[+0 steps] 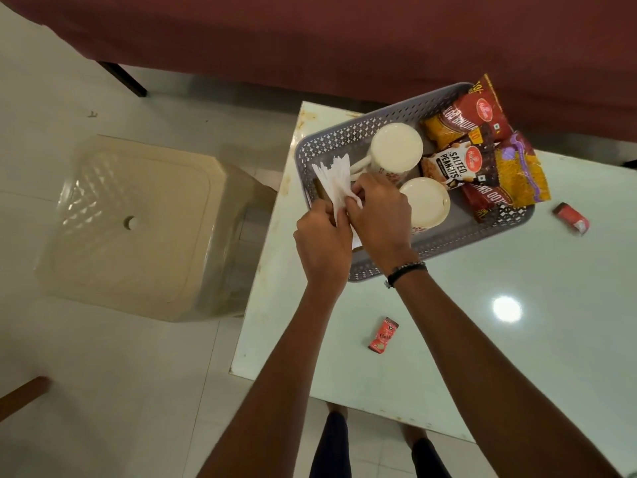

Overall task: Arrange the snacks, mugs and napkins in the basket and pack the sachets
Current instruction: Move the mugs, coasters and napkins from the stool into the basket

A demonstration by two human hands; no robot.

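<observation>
A grey perforated basket (348,131) sits on the white table (482,339). Inside it stand two cream mugs, one at the back (396,146) and one nearer (427,201), both upside down. Several snack packets fill its right end, among them a salted peanuts packet (451,165). At the basket's left end, my left hand (320,239) and my right hand (379,212) both grip a fanned stack of white napkins (332,182). One red sachet (382,334) lies on the table near me, and another (570,217) lies right of the basket.
A beige plastic stool (131,222) stands on the tiled floor left of the table. A dark red sofa (344,39) runs along the far side. The table's left edge is just under my left hand.
</observation>
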